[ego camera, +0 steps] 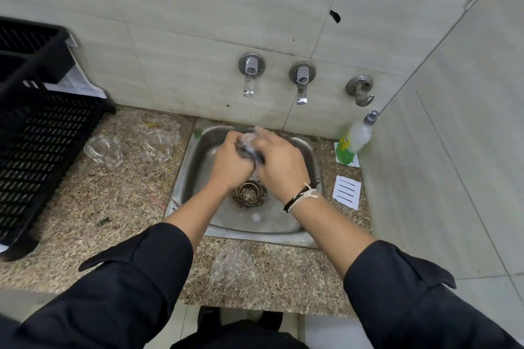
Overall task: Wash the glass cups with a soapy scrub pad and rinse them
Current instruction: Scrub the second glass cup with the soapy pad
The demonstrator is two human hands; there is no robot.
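So my left hand (231, 163) is wrapped round a glass cup (247, 137) and my right hand (279, 164) has its fingers curled over the dark scrub pad (249, 153), jammed up against the glass. Both hands meet over the far half of the sink (283, 224), cup between them and mostly hidden, so I can't tell which way its mouth points. The right hand is the one doing the scrubbing, I'd say; the left just holds.

Nothing else sits in the sink that I can see, only the drain (249, 193) below my wrists. Both taps (250, 73) are on the far wall, just beyond the cup, so rinsing is a short lift forward.

Two more cups (103, 149) wait on the counter to the left, near the black crate (42, 127). The soap bottle (357, 134) leans in the far right corner.
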